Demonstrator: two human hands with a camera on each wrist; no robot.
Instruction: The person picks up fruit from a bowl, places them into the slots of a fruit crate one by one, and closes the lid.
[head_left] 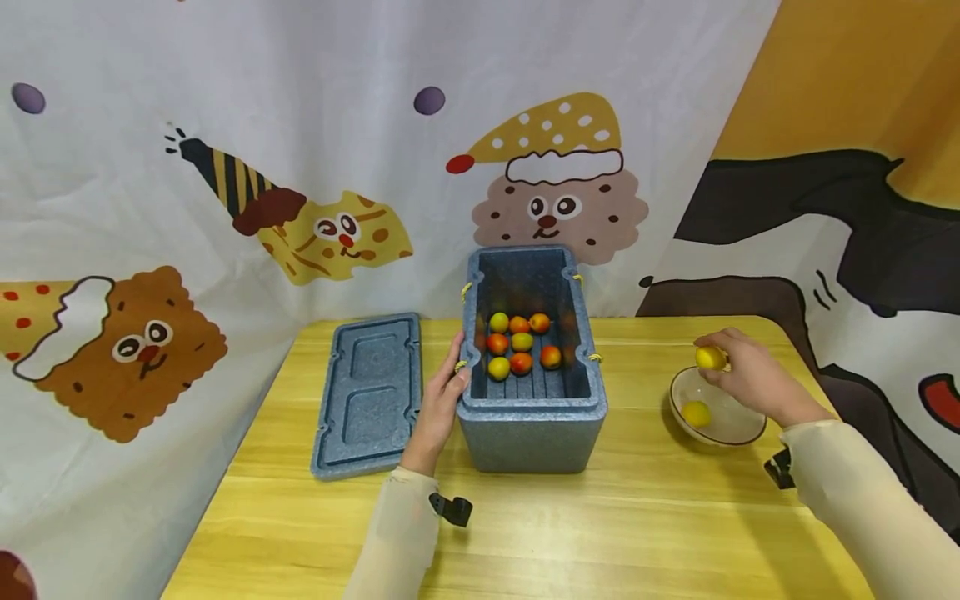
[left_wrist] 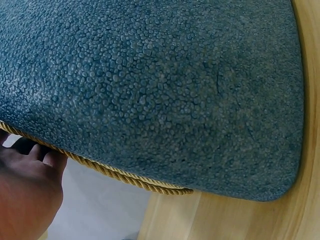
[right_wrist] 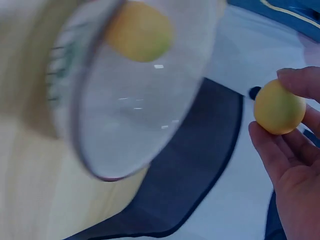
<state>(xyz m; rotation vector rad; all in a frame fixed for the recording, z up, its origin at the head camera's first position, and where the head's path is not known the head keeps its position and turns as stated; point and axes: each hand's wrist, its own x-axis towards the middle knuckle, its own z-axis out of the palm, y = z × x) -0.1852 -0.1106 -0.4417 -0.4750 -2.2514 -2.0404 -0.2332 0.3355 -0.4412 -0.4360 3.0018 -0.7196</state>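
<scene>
My right hand (head_left: 757,377) pinches a small round yellow fruit (head_left: 710,358) between thumb and fingers, above the far rim of a white bowl (head_left: 731,421). Its exact kind is unclear. A second yellow fruit (head_left: 696,413) lies inside that bowl. In the right wrist view the pinched fruit (right_wrist: 280,107) is apart from the bowl. My left hand (head_left: 441,404) rests against the left side of a grey-blue foam box (head_left: 532,437), thumb by its rim. The box stands uncovered with several red, orange and yellow fruits (head_left: 521,362) on its floor. In the left wrist view the fingers (left_wrist: 52,159) touch the box beside a rope.
Left of the box, its grey-blue lid (head_left: 367,392) lies flat on the wooden table (head_left: 540,533). Yellow rope loops (head_left: 577,282) hang at the box sides. A printed cartoon curtain (head_left: 360,83) hangs behind the table, close to the box's far end.
</scene>
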